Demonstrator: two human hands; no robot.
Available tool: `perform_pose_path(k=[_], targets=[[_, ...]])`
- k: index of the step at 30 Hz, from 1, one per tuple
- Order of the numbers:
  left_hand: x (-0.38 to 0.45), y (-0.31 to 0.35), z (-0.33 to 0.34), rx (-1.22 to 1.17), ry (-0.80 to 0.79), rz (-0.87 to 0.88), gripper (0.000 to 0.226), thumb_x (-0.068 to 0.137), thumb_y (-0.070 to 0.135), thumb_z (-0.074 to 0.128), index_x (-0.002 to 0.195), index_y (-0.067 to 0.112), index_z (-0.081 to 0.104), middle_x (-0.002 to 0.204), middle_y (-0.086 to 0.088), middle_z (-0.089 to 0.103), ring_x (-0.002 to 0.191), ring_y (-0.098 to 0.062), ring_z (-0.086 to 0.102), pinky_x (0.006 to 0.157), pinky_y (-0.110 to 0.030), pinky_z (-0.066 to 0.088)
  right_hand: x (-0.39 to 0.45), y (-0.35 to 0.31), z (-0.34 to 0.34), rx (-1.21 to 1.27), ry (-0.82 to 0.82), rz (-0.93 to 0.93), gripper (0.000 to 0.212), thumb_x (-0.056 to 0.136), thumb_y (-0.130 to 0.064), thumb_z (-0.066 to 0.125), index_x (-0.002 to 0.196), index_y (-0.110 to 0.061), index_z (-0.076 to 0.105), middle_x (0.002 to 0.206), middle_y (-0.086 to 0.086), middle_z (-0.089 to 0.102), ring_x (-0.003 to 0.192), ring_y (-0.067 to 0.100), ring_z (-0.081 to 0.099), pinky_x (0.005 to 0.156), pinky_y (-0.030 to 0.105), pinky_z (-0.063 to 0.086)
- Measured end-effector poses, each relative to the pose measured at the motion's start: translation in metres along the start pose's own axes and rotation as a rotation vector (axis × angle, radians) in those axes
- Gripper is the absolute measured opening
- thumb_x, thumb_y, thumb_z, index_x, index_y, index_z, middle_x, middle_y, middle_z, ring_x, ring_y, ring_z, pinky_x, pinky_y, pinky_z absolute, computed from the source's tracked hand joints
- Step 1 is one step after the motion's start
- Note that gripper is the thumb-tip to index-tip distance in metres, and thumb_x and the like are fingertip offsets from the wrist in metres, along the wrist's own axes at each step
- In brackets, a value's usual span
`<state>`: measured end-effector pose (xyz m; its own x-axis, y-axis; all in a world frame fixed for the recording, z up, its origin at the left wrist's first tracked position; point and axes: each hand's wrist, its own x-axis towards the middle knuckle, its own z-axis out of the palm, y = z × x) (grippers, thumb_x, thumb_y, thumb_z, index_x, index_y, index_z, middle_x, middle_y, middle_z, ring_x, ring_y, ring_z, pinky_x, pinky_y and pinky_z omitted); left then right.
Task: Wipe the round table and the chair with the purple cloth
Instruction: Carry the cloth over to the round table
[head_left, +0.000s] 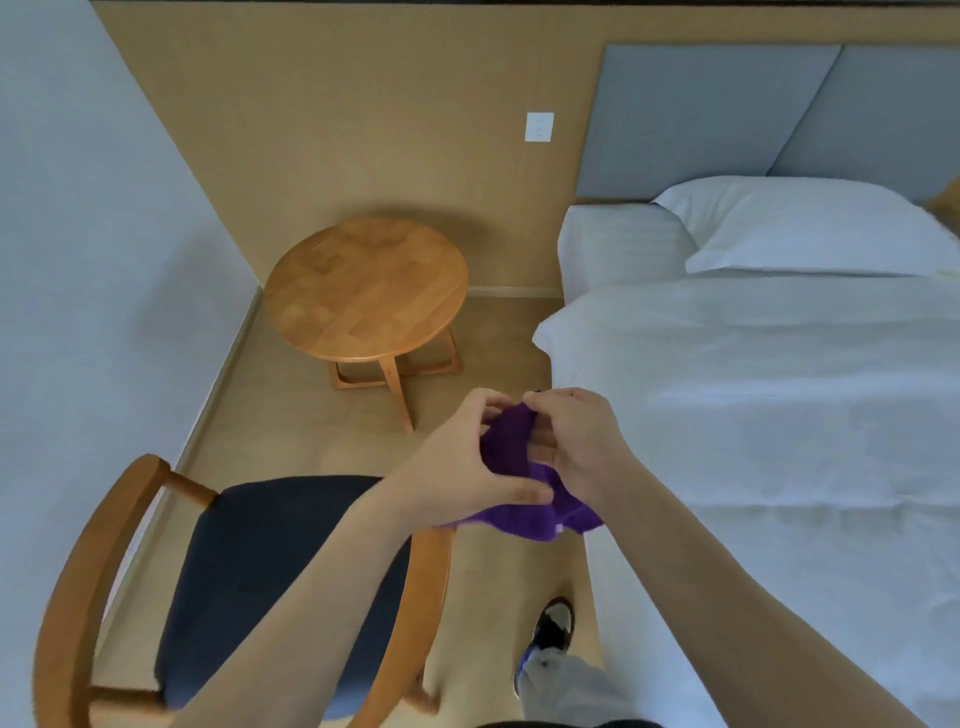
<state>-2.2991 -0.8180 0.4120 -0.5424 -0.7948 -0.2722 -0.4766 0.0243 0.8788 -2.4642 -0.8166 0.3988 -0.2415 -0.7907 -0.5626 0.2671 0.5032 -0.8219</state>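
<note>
Both hands hold the purple cloth (524, 483) in the air above the floor, between the chair and the bed. My left hand (457, 467) grips its left side with the thumb across the cloth. My right hand (576, 441) pinches its upper right part, fingers curled into the fabric. The round wooden table (363, 291) stands in the corner ahead, its top bare. The wooden chair (249, 561) with a dark blue seat cushion is at the lower left, partly under my left forearm.
A bed (769, 395) with white sheets and a pillow (800, 223) fills the right side. A white wall runs along the left, a wood-panelled wall with a socket (539, 126) behind the table. My foot (553, 631) stands on the floor strip between chair and bed.
</note>
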Motion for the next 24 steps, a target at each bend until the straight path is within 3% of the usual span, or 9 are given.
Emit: perform_pose_path(k=[3,8,11,13,15,17,19,20,24], targets=[[0.059,0.012,-0.003,0.152,0.056,0.043,0.085,0.075,0.02,0.081,0.144,0.038,0.035,0.129,0.023,0.054,0.117,0.003,0.055,0.094,-0.028,0.055,0.047,-0.039,-0.015,0.179,-0.05,0.045,0.016,0.096,-0.001,0.059,0.112,-0.004,0.062,0.077,0.012,0.077,0.074,0.027,0.077,0.065,0.034,0.06],[0.152,0.034,-0.035,-0.069,0.277,-0.046,0.052,0.09,-0.007,0.053,0.13,0.026,0.058,0.111,0.013,0.069,0.1,0.0,0.066,0.089,-0.028,0.056,0.114,-0.101,-0.031,0.141,-0.253,-0.058,0.034,0.092,0.017,0.049,0.118,-0.003,0.059,0.094,0.019,0.078,0.083,0.03,0.077,0.068,0.032,0.061],[0.197,0.041,-0.057,-0.018,0.417,-0.077,0.026,0.099,0.003,0.053,0.11,0.021,0.068,0.099,0.007,0.072,0.085,0.004,0.064,0.075,-0.015,0.049,0.151,-0.124,-0.026,-0.108,-0.266,-0.208,0.038,0.088,0.017,0.048,0.108,-0.008,0.067,0.087,0.008,0.075,0.079,0.019,0.069,0.07,0.028,0.058],[0.225,0.041,-0.069,-0.006,0.473,-0.11,0.017,0.103,0.012,0.054,0.1,0.013,0.071,0.09,-0.003,0.072,0.077,-0.007,0.061,0.072,-0.028,0.048,0.18,-0.134,-0.018,-0.248,-0.259,-0.273,0.038,0.088,0.015,0.051,0.105,-0.015,0.069,0.09,0.006,0.07,0.086,0.018,0.066,0.076,0.027,0.058],[0.252,0.038,-0.083,-0.057,0.523,-0.168,0.024,0.105,0.018,0.054,0.092,0.004,0.068,0.078,-0.005,0.065,0.069,-0.013,0.053,0.067,-0.035,0.043,0.215,-0.144,-0.009,-0.372,-0.282,-0.332,0.037,0.089,0.008,0.057,0.111,-0.02,0.066,0.106,0.002,0.067,0.098,0.016,0.064,0.076,0.015,0.054],[0.271,0.034,-0.094,-0.111,0.555,-0.194,0.036,0.105,0.025,0.054,0.075,0.006,0.057,0.064,0.003,0.051,0.057,-0.01,0.042,0.057,-0.028,0.035,0.247,-0.149,-0.002,-0.511,-0.317,-0.402,0.043,0.09,-0.001,0.066,0.126,-0.024,0.058,0.123,-0.007,0.057,0.109,0.004,0.057,0.076,0.006,0.045],[0.301,0.027,-0.111,-0.157,0.591,-0.208,0.042,0.104,0.034,0.057,0.068,0.013,0.051,0.058,0.006,0.043,0.051,-0.01,0.037,0.05,-0.025,0.03,0.292,-0.16,0.008,-0.545,-0.458,-0.382,0.053,0.091,-0.009,0.072,0.137,-0.026,0.051,0.128,-0.017,0.053,0.11,-0.011,0.053,0.077,0.003,0.043],[0.316,0.025,-0.121,-0.172,0.608,-0.208,0.044,0.103,0.037,0.058,0.065,0.015,0.05,0.056,0.007,0.042,0.05,-0.01,0.036,0.048,-0.023,0.029,0.314,-0.166,0.015,-0.497,-0.548,-0.331,0.048,0.091,-0.012,0.073,0.133,-0.025,0.053,0.123,-0.019,0.06,0.106,-0.014,0.057,0.077,0.004,0.046],[0.379,0.016,-0.169,-0.188,0.674,-0.281,0.048,0.1,0.039,0.061,0.059,0.018,0.049,0.053,0.01,0.045,0.05,-0.009,0.04,0.046,-0.022,0.032,0.39,-0.196,0.051,-0.463,-0.709,-0.133,0.028,0.094,-0.026,0.075,0.116,-0.012,0.065,0.102,-0.005,0.078,0.097,0.013,0.074,0.076,0.025,0.058]])
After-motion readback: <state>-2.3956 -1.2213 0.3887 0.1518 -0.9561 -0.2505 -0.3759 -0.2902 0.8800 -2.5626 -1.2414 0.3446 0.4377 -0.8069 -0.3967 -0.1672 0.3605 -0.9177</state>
